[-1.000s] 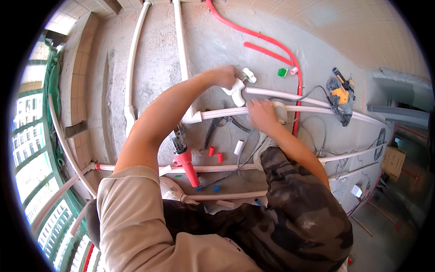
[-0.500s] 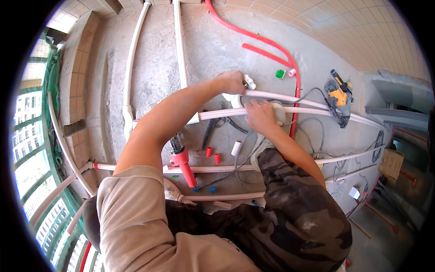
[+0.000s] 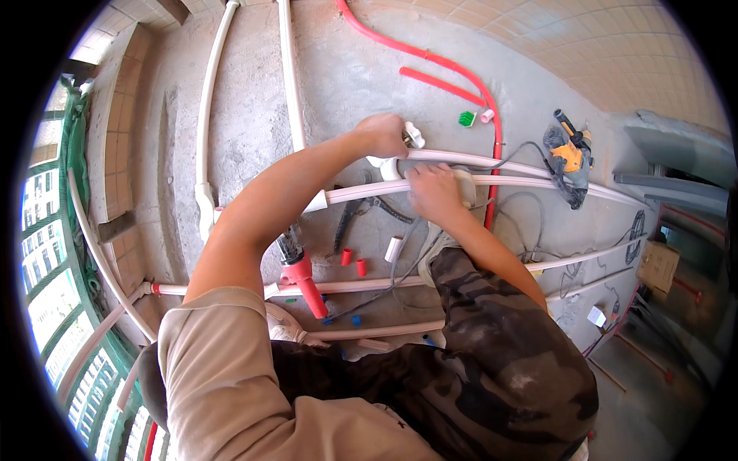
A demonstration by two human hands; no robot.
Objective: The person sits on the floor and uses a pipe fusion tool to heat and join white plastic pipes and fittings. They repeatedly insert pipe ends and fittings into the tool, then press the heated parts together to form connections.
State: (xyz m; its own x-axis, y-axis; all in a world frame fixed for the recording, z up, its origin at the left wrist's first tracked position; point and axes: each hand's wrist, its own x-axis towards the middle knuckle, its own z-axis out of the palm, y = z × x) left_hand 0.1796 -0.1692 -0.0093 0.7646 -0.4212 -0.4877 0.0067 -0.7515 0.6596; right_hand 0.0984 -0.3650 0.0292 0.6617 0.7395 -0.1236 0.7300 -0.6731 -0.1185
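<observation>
Valve fitting [image 3: 390, 168] — white, wing-handled — left hand [image 3: 381, 135] closed round it, right hand [image 3: 435, 190] gripping pinkish pipe [image 3: 369, 190]

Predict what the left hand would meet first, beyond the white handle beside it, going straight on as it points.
Probably the short red pipe: the left hand points up and right toward it, though depth is unclear.

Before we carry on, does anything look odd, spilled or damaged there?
Nothing looks clearly spilled or damaged. The only mild oddity is stray parts: two short red sleeves lie loose near the red-handled tool, and a green fitting sits near the short red pipe, joined to nothing.
</observation>
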